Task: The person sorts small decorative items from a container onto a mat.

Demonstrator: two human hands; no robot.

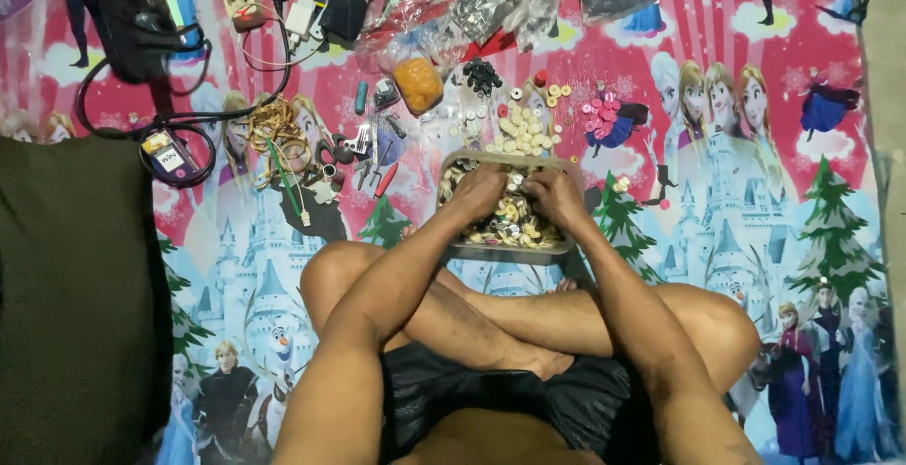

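A shallow tray (505,251) of pale buttons (514,224) is set on the printed floor mat (755,201), just before the crossed legs. The buttons are judged light, hard and slippery, best pinched singly by the rim. Both the left hand (483,191) and the right hand (554,196) are sunk among them, fingers curled; what is gripped cannot be told.

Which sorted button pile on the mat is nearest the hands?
The cream pile, just beyond the tray; the pink and black piles lie farther off.
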